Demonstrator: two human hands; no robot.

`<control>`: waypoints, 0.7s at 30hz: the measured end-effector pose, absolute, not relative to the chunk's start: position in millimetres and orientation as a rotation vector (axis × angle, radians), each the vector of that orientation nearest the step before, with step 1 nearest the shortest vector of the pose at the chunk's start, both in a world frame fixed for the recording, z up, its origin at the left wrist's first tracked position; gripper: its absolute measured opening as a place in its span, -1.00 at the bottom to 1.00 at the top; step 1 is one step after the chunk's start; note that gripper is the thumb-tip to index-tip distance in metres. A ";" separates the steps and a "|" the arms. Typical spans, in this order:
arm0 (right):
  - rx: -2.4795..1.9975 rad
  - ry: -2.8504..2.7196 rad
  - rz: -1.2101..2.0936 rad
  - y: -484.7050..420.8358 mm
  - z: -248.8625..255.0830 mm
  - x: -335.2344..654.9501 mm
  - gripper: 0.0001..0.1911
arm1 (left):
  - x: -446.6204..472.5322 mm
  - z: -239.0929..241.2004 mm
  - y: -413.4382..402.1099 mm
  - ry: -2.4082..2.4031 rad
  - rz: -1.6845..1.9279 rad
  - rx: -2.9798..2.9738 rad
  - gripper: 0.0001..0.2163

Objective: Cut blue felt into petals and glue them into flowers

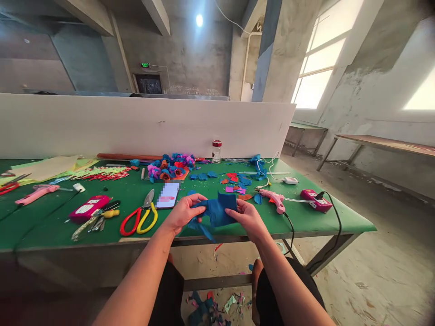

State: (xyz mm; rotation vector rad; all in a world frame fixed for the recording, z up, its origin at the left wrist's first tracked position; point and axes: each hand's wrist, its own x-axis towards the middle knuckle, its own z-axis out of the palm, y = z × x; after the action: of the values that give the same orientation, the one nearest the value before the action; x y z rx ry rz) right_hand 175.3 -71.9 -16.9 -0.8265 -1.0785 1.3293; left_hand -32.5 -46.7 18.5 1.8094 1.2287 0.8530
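Note:
Both my hands hold a piece of dark blue felt (217, 210) just above the near edge of the green table (50, 226). My left hand (183, 212) pinches its left side, fingers closed on the cloth. My right hand (246, 216) grips the right side the same way. A strip of the felt hangs down below my left hand. A phone (167, 195) lies on the table just behind my left hand. A pink glue gun (273, 199) rests just right of my right hand.
Red and yellow-handled scissors (139, 218), a pink box (89, 208) and small tools lie to the left. Felt flowers (170, 166), blue and red scraps and a small jar (216, 151) sit further back before a white board. A pink power strip (316, 200) lies at the right; scraps litter the floor.

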 end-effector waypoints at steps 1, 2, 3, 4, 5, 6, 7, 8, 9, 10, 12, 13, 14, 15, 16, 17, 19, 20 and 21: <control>-0.845 -1.040 1.358 -81.8 -25.6 174.4 -0.61 | -42.9 20.8 -47.4 1.431 0.836 1.936 -0.68; -0.876 -0.958 1.374 -92.3 -35.4 173.4 -0.60 | -55.4 23.0 -48.1 1.694 0.791 2.041 -0.69; -0.917 -0.848 1.381 -103.0 -45.9 172.2 -0.60 | -69.6 24.8 -48.9 1.917 0.755 2.048 -0.68; -0.950 -0.738 1.393 -113.8 -56.6 170.9 -0.60 | -85.0 25.7 -49.8 2.058 0.720 2.023 -0.67; -0.963 -0.647 1.406 -124.2 -67.1 169.6 -0.59 | -100.5 25.7 -50.8 2.187 0.670 1.995 -0.67; -0.961 -0.579 1.418 -134.1 -76.7 168.3 -0.59 | -115.2 24.6 -51.4 2.307 0.599 1.952 -0.66; -0.950 -0.532 1.429 -143.0 -85.2 167.0 -0.59 | -128.2 22.6 -51.3 2.388 0.511 1.914 -0.65; -0.938 -0.497 1.438 -150.7 -92.3 165.7 -0.60 | -138.8 20.2 -50.2 2.438 0.425 1.884 -0.63; -0.929 -0.469 1.444 -156.9 -98.1 164.6 -0.60 | -146.5 17.7 -47.9 2.461 0.350 1.869 -0.61; -0.922 -0.447 1.450 -161.5 -102.4 163.6 -0.60 | -151.4 15.5 -44.7 2.462 0.282 1.863 -0.59; -0.909 -0.411 1.465 -166.4 -107.8 162.4 -0.58 | -154.5 14.0 -36.7 2.443 0.175 1.865 -0.55; -0.902 -0.397 1.472 -167.1 -109.3 162.2 -0.57 | -154.2 15.2 -32.7 2.433 0.139 1.868 -0.55; -0.895 -0.382 1.477 -167.1 -110.2 162.1 -0.56 | -153.8 17.9 -29.2 2.424 0.114 1.873 -0.54; -0.888 -0.364 1.480 -166.7 -110.7 162.2 -0.55 | -153.8 22.0 -26.6 2.420 0.101 1.876 -0.55; -0.881 -0.341 1.478 -166.0 -110.9 162.5 -0.55 | -154.7 27.3 -25.4 2.423 0.099 1.879 -0.55; -0.873 -0.317 1.471 -165.3 -110.9 162.9 -0.55 | -156.5 33.3 -26.2 2.434 0.104 1.879 -0.55; -0.846 -0.286 1.463 -164.5 -110.5 164.2 -0.55 | -160.7 45.3 -35.9 2.497 0.133 1.862 -0.55; -0.833 -0.280 1.463 -164.6 -110.0 165.1 -0.55 | -161.5 49.9 -45.8 2.532 0.226 1.851 -0.55; -0.824 -0.283 1.467 -165.1 -109.4 166.3 -0.56 | -160.3 52.8 -59.3 2.555 0.353 1.832 -0.57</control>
State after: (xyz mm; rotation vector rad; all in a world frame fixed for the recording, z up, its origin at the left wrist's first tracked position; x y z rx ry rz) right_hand 166.3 -165.1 -109.4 -0.8236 -0.2829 1.4669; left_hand -160.3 -59.3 52.8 1.8323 2.5549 0.3535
